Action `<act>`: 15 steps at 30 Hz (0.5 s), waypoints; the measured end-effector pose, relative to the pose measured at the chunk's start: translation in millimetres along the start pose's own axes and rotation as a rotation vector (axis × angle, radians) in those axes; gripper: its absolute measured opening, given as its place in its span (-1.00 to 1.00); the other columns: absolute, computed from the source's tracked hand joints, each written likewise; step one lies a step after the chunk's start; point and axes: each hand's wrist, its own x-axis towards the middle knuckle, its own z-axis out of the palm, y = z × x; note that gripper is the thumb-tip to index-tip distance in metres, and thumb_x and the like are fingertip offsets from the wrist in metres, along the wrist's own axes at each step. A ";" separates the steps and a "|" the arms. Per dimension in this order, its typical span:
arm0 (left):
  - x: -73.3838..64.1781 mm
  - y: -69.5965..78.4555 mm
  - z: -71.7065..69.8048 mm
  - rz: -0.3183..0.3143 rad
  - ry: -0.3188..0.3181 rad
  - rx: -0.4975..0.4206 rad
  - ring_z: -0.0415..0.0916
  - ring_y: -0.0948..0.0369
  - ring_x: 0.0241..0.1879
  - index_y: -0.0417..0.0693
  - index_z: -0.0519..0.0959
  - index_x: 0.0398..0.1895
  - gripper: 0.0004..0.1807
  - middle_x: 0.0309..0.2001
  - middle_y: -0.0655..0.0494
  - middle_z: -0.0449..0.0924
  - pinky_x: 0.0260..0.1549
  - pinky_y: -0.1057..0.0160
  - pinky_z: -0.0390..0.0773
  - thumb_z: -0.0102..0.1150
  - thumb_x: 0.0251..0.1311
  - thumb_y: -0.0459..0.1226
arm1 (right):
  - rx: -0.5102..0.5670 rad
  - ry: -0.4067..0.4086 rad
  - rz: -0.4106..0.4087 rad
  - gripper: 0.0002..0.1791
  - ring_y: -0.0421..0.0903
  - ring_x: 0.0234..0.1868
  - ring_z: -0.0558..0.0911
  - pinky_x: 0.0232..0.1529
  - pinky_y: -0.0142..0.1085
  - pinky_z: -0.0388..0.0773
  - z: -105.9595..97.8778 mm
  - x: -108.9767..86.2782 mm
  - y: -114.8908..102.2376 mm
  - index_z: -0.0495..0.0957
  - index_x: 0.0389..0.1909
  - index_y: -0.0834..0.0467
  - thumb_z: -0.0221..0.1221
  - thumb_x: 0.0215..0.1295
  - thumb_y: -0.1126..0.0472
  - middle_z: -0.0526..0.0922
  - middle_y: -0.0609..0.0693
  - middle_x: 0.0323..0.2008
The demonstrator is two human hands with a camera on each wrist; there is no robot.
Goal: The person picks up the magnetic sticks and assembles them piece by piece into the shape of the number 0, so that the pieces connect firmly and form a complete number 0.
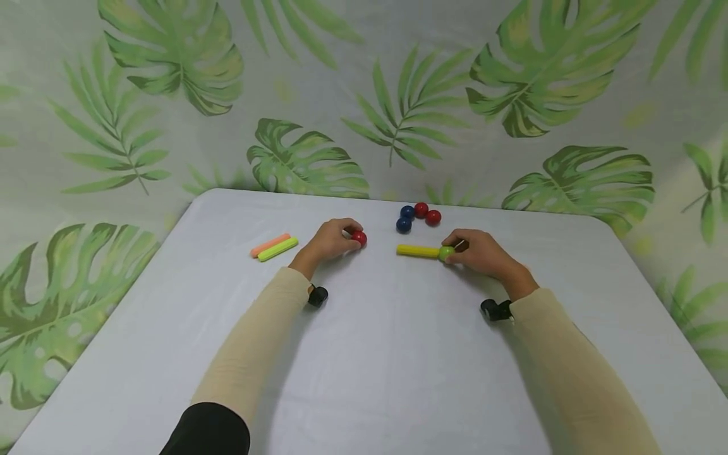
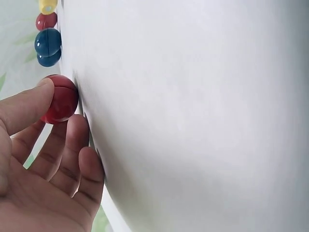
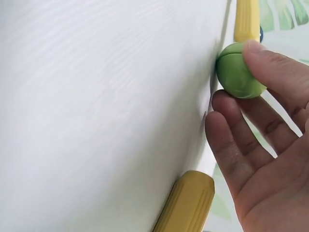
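My left hand (image 1: pixel 328 240) pinches a red ball (image 1: pixel 360 238) between thumb and fingers, low over the white table. In the left wrist view the thumb lies on that glossy red ball (image 2: pixel 65 102). Over to the right, my right hand (image 1: pixel 483 254) pinches a light green ball (image 1: pixel 446 254) at the right end of a yellow ridged stick (image 1: pixel 417 251). The right wrist view shows the green ball (image 3: pixel 236 75) close against the yellow stick (image 3: pixel 247 21); whether they are joined I cannot tell. Another yellow stick (image 3: pixel 189 203) lies nearer the right wrist.
Two blue balls (image 1: pixel 404 225) and two more red balls (image 1: pixel 433 217) sit grouped near the table's back edge, between the hands. Left of my left hand lie an orange stick (image 1: pixel 270 244) and a yellow-green stick (image 1: pixel 278 249), side by side. A leaf-patterned cloth hangs behind the table.
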 end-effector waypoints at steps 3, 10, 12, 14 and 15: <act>0.4 0.6 2.1 -0.017 0.010 -0.021 0.46 0.06 0.08 -0.01 0.55 0.19 -0.58 0.19 -0.01 0.56 0.11 0.11 0.46 0.24 0.24 -0.26 | 0.000 0.002 0.006 -0.66 0.08 0.09 0.60 0.16 -0.02 0.54 0.5 3.3 -2.1 0.59 0.05 0.10 0.32 0.26 0.20 0.63 0.12 0.10; 2.5 6.5 12.5 -0.031 0.020 -0.052 0.40 0.03 0.25 0.02 0.55 0.20 -0.57 0.22 0.01 0.55 0.29 0.00 0.37 0.25 0.24 -0.25 | 0.046 -0.006 0.008 -0.65 0.11 0.15 0.58 0.25 0.03 0.49 0.8 4.5 -1.0 0.58 0.08 0.11 0.30 0.29 0.18 0.60 0.15 0.13; 3.7 8.7 16.7 -0.034 0.018 -0.054 0.39 0.04 0.26 0.05 0.54 0.21 -0.57 0.22 0.03 0.55 0.31 0.00 0.36 0.25 0.25 -0.24 | 0.068 -0.013 0.016 -0.65 0.11 0.18 0.56 0.27 0.04 0.47 0.8 3.8 0.0 0.57 0.09 0.11 0.28 0.31 0.18 0.59 0.15 0.14; 4.5 11.1 20.2 -0.035 0.019 -0.055 0.39 0.04 0.26 0.07 0.55 0.20 -0.57 0.22 0.04 0.56 0.32 0.00 0.35 0.26 0.25 -0.23 | 0.084 -0.020 0.021 -0.65 0.11 0.20 0.54 0.29 0.05 0.45 0.8 3.5 0.5 0.56 0.10 0.10 0.27 0.31 0.18 0.58 0.15 0.15; 4.8 12.2 21.7 -0.035 0.019 -0.056 0.39 0.04 0.26 0.07 0.55 0.20 -0.57 0.21 0.05 0.56 0.32 0.00 0.34 0.26 0.25 -0.22 | 0.088 -0.021 0.022 -0.65 0.12 0.21 0.54 0.29 0.05 0.45 1.0 3.5 0.5 0.56 0.10 0.10 0.27 0.32 0.17 0.58 0.15 0.15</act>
